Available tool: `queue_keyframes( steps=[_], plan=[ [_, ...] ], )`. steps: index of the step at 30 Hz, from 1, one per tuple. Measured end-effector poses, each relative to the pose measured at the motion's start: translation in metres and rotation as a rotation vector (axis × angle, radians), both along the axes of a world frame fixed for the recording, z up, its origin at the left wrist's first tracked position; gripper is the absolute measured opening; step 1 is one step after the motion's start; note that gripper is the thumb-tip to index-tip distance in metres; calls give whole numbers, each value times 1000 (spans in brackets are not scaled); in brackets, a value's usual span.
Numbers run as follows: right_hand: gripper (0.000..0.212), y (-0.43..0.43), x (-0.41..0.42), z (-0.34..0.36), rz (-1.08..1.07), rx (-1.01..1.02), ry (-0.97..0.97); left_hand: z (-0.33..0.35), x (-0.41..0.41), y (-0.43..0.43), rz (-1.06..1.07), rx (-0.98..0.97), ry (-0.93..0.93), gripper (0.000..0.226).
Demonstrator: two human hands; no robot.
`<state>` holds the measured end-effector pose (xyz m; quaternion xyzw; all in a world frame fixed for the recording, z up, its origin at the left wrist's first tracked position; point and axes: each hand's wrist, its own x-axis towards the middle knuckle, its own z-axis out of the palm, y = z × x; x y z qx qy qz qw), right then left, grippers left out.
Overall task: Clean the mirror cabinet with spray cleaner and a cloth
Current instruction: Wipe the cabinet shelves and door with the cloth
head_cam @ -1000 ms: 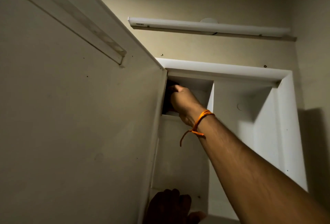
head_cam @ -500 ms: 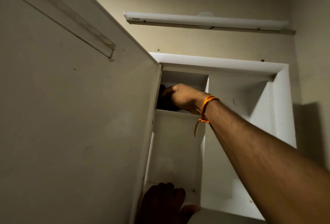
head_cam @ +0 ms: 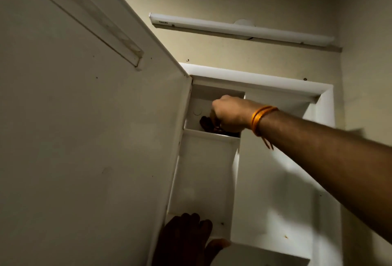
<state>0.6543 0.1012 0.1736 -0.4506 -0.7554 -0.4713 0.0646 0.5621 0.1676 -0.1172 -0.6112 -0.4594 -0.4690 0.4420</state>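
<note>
Looking up into the mirror cabinet (head_cam: pixel 275 180), mounted white against a cream wall. Got the door (head_cam: pixel 84 138) swung wide open on the left, filling that whole half of the view, with a narrow rail (head_cam: pixel 89 23) running slantwise across its inner face.

Reaching with the right hand (head_cam: pixel 229 113) into the small top-left compartment, just above the little shelf (head_cam: pixel 212 133) that splits that column. Gripping the cloth (head_cam: pixel 206 124) in there, fingers (head_cam: pixel 213 115) curled tight round it (dark, brownish, bunched up, mostly hidden behind the knuckles). Holding it low in the compartment, just over the shelf and close to the door's hinge side. Can't tell whether it's touching the back wall.

Wearing an orange thread (head_cam: pixel 259 117) wrapped round that wrist, loose end dangling below the forearm.

Resting the left hand (head_cam: pixel 186 236) down at the bottom, in deep shadow, against the lower ledge of the same column and right beside the door's edge. Fingers pointing up and fairly straight there, thumb splayed to the right, holding nothing.

Also spotting a long white tube light (head_cam: pixel 239 30) on the wall above the cabinet, brand label at its left end.
</note>
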Motion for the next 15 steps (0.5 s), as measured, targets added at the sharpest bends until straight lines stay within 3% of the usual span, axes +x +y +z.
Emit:
queue_keyframes(
  steps=[2, 3, 5, 15],
  plan=[
    [19, 1, 8, -6, 124, 231, -103, -2, 1, 3, 19, 2, 21, 69],
    [20, 5, 11, -10, 120, 376, -262, -2, 1, 2, 50, 38, 34, 70],
    [20, 12, 8, -6, 97, 485, -408, -4, 1, 1, 46, 52, 42, 68],
    [33, 13, 1, -8, -134, 419, -347, -7, -3, 2, 15, 59, 52, 58]
  ],
)
